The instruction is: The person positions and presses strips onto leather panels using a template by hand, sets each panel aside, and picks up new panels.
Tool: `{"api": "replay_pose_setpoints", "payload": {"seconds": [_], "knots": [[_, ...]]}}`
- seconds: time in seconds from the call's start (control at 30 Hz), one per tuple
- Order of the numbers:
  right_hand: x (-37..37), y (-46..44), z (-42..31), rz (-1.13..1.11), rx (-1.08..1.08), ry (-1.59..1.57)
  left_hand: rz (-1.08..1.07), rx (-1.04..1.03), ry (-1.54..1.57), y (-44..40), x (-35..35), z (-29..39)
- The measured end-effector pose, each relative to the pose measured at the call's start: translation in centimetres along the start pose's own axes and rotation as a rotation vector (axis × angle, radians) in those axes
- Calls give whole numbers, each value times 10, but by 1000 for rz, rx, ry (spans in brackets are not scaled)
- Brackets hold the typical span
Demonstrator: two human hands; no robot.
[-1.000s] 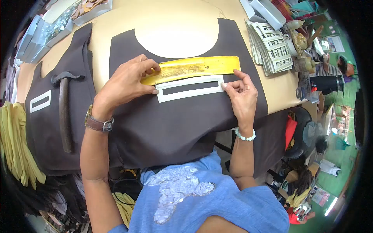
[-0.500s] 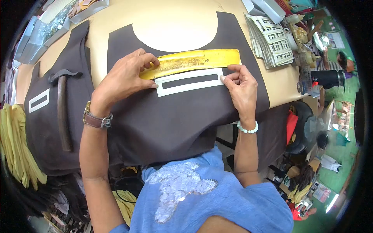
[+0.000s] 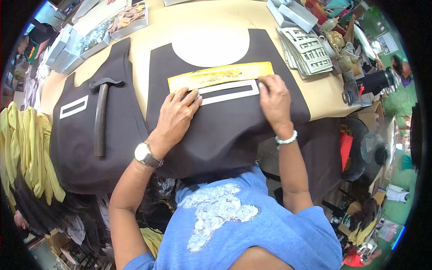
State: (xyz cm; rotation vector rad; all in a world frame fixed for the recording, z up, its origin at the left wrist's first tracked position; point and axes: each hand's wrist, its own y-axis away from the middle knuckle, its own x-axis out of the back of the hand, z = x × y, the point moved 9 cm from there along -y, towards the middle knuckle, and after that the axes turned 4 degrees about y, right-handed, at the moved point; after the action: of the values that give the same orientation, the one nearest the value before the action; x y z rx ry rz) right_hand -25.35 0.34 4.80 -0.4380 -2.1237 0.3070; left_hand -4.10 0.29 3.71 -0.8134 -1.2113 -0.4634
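Observation:
A yellow strip (image 3: 234, 74), worn and marked, lies across a dark apron-shaped panel (image 3: 216, 130). Directly below its edge is a white rectangular frame (image 3: 229, 94) with a dark slot. My left hand (image 3: 177, 112) rests with extended fingers on the frame's left end, by the strip's lower edge; it is open and covers that end. At the frame's right end, my right hand (image 3: 275, 101) is closed, with bent fingers and thumb close together on the corner. To the left, a hammer (image 3: 101, 117) lies on a second dark panel (image 3: 76, 144) bearing a similar white frame (image 3: 74, 107).
Stacked pale stencil-like cards (image 3: 308, 51) lie at the table's right. Boxes of small parts (image 3: 94, 45) stand at the back left. Yellow cloths (image 3: 29, 148) hang off the left side. A black stool (image 3: 355, 148) is at the right.
My left hand has let go of the yellow strip's left end and moved down and right onto the white frame. My right fingers have left the strip and closed in at the frame's corner.

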Motion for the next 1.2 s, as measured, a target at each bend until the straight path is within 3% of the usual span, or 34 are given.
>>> {"api": "replay_pose_setpoints", "payload": {"seconds": [0.03,0.07,0.17,0.23,0.5,0.63,0.83,1.17,1.2], "knots": [[1,5,-32,122,206,138,5,4,-10,1,0,0],[-11,10,-59,104,327,116,7,7,-18,3,1,0],[-61,34,-120,-75,474,54,-39,29,32,7,-3,-6],[-88,45,-123,-129,432,35,-47,32,63,6,-6,-7],[-83,41,-94,-253,329,105,-68,82,26,7,-3,-8],[-63,37,-60,-192,317,258,-86,90,18,7,-5,-8],[-26,18,-8,-130,122,349,-100,83,20,9,-4,-7],[-17,0,-20,-127,84,646,-59,59,63,14,-6,-8],[-18,-2,-30,-49,127,648,-61,55,59,14,-7,-8]]}}
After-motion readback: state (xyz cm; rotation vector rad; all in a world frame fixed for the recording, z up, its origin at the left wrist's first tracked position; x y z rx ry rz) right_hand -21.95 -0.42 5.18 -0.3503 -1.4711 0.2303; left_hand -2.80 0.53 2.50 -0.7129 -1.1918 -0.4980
